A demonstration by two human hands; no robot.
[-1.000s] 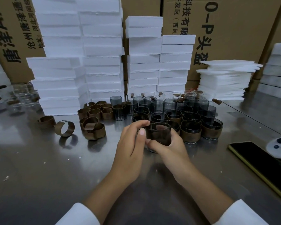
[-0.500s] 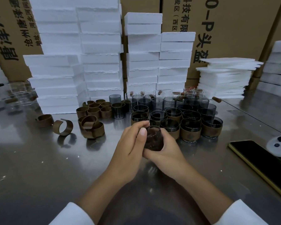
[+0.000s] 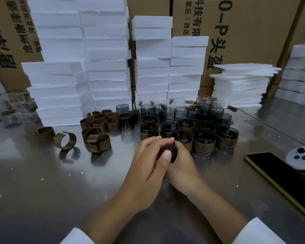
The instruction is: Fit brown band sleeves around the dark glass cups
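While some sleeved cups point(image 3: 203, 145) are standing done, I am gripping one dark cup point(image 3: 172, 151) in left hand point(image 3: 148, 164) and right hand point(image 3: 182, 167), many bare cups point(image 3: 167, 112) and loose sleeves point(image 3: 99, 123) waiting.

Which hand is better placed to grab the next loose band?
Likely left. The loose bands lie nearer the left hand; the right hand sits beyond it, cradling the cup.

Near the middle of the table point(image 3: 42, 191), the left hand point(image 3: 148, 161) and right hand point(image 3: 183, 168) are holding a cup point(image 3: 172, 153) between them. Sleeved cups point(image 3: 203, 145) are standing just behind, bare cups point(image 3: 167, 112) farther back, loose sleeves point(image 3: 99, 121) lying left, a phone point(image 3: 285, 173) lying right.
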